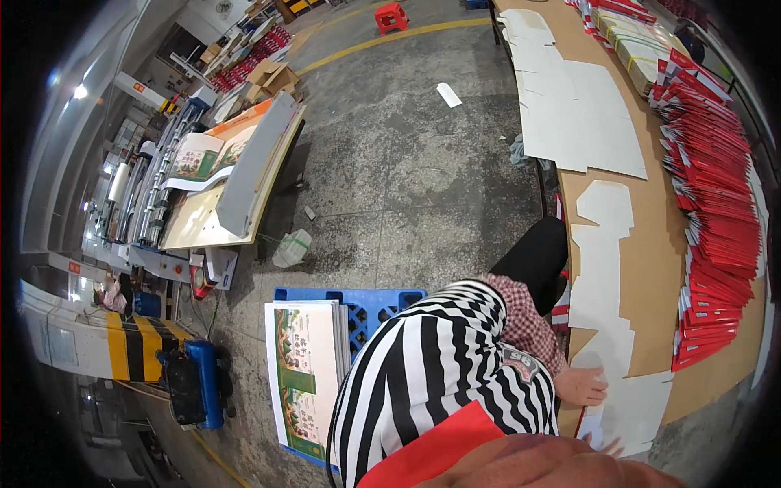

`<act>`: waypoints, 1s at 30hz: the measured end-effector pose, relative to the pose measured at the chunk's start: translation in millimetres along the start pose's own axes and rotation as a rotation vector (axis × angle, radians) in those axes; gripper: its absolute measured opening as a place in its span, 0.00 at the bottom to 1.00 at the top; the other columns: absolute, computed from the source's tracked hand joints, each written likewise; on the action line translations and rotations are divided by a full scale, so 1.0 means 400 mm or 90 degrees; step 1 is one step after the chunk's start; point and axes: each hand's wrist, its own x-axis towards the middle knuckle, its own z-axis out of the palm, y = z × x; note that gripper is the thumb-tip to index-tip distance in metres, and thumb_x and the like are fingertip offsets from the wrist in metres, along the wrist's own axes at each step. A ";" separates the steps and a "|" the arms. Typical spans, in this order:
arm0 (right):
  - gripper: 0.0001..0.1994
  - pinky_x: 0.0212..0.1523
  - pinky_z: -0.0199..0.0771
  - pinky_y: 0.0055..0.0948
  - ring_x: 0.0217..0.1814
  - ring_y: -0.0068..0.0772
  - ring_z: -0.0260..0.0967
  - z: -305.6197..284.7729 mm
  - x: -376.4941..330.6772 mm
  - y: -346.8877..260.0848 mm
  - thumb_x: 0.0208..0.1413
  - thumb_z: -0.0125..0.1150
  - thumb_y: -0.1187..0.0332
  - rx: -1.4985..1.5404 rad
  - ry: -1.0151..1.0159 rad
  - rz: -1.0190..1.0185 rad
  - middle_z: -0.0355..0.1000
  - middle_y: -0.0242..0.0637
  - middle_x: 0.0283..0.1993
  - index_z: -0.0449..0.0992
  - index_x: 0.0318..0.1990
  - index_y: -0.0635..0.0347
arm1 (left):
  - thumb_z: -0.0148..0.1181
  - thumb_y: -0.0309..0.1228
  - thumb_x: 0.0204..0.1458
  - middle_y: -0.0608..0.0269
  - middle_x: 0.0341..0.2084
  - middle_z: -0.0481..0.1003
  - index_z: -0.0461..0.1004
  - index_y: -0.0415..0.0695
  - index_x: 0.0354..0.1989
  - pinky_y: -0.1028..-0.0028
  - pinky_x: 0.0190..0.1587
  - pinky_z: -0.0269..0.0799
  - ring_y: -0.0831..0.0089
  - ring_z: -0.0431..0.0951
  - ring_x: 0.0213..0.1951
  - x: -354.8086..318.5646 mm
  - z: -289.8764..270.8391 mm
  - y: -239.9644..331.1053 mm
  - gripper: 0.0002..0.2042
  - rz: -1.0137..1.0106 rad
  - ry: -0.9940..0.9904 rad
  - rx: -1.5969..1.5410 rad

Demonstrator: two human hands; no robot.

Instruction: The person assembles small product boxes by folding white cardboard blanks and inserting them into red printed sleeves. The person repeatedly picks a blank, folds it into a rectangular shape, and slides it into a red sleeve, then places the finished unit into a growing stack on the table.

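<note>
My left hand point(582, 386), below a red-and-white checked sleeve point(533, 325), lies on a white die-cut card sheet point(639, 403) at the table's near end. Its fingers are extended over the card. Of my right hand point(606, 445) only fingertips show, spread apart over the same card; a close shape at the lower edge hides the rest. Between the two hands is a small pale piece point(592, 421), too unclear to name. Farther along the brown tabletop point(659, 236) lie more white card sheets point(582, 114).
Many red folded card pieces point(716, 220) are stacked along the table's far right side. At left, printed sheets point(305, 374) lie on a blue pallet point(358, 309). A machine with a feed board point(211, 224) stands beyond. A red stool point(391, 17) is on the floor.
</note>
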 end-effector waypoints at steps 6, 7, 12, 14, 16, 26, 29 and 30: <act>0.36 0.72 0.34 0.59 0.78 0.52 0.41 0.049 -0.010 -0.068 0.66 0.26 0.37 0.173 -0.173 -0.089 0.52 0.40 0.75 0.63 0.69 0.51 | 0.68 0.53 0.41 0.53 0.57 0.69 0.67 0.43 0.60 0.38 0.59 0.53 0.58 0.65 0.61 -0.070 -0.150 -0.180 0.39 0.124 -0.102 -0.070; 0.37 0.72 0.31 0.60 0.78 0.52 0.40 0.055 -0.018 -0.073 0.67 0.22 0.37 0.165 -0.201 -0.065 0.52 0.38 0.75 0.63 0.69 0.50 | 0.70 0.53 0.39 0.54 0.54 0.72 0.69 0.44 0.58 0.41 0.58 0.56 0.60 0.66 0.59 -0.063 -0.179 -0.215 0.38 0.135 -0.123 -0.123; 0.35 0.73 0.30 0.59 0.79 0.51 0.40 0.072 -0.022 -0.069 0.68 0.24 0.39 0.182 -0.201 -0.058 0.52 0.38 0.75 0.63 0.69 0.49 | 0.73 0.48 0.36 0.68 0.32 0.73 0.73 0.50 0.40 0.59 0.48 0.61 0.66 0.71 0.46 -0.032 -0.119 -0.277 0.24 -0.258 -0.077 -0.346; 0.35 0.73 0.30 0.59 0.79 0.51 0.39 0.066 -0.021 -0.067 0.68 0.24 0.39 0.165 -0.201 -0.053 0.52 0.38 0.75 0.63 0.69 0.49 | 0.71 0.45 0.40 0.69 0.29 0.72 0.72 0.51 0.33 0.60 0.48 0.60 0.65 0.70 0.42 -0.013 -0.107 -0.252 0.18 -0.274 0.048 -0.284; 0.35 0.73 0.30 0.59 0.79 0.52 0.39 0.066 -0.018 -0.078 0.67 0.24 0.38 0.153 -0.202 -0.058 0.52 0.36 0.76 0.63 0.69 0.49 | 0.68 0.45 0.43 0.70 0.28 0.72 0.72 0.51 0.32 0.57 0.50 0.60 0.66 0.70 0.41 -0.015 -0.075 -0.202 0.15 -0.169 0.005 0.005; 0.32 0.73 0.41 0.52 0.78 0.53 0.39 -0.019 -0.060 -0.059 0.65 0.47 0.44 0.114 -0.001 0.056 0.49 0.50 0.75 0.59 0.70 0.53 | 0.52 0.72 0.44 0.53 0.66 0.60 0.61 0.44 0.66 0.23 0.61 0.31 0.41 0.51 0.69 -0.044 -0.047 -0.065 0.49 0.107 -0.059 -0.107; 0.35 0.74 0.41 0.51 0.78 0.53 0.39 -0.041 -0.126 -0.037 0.62 0.51 0.45 0.075 0.035 0.168 0.48 0.50 0.75 0.56 0.71 0.55 | 0.51 0.76 0.39 0.57 0.68 0.59 0.59 0.44 0.68 0.23 0.61 0.32 0.43 0.50 0.70 -0.015 -0.024 -0.049 0.54 0.143 -0.084 -0.179; 0.36 0.74 0.41 0.51 0.78 0.53 0.39 -0.035 -0.116 -0.030 0.62 0.52 0.45 0.090 0.039 0.160 0.47 0.50 0.75 0.56 0.71 0.55 | 0.50 0.76 0.39 0.58 0.68 0.59 0.59 0.44 0.68 0.24 0.61 0.32 0.43 0.50 0.70 -0.001 -0.005 -0.039 0.54 0.165 -0.097 -0.227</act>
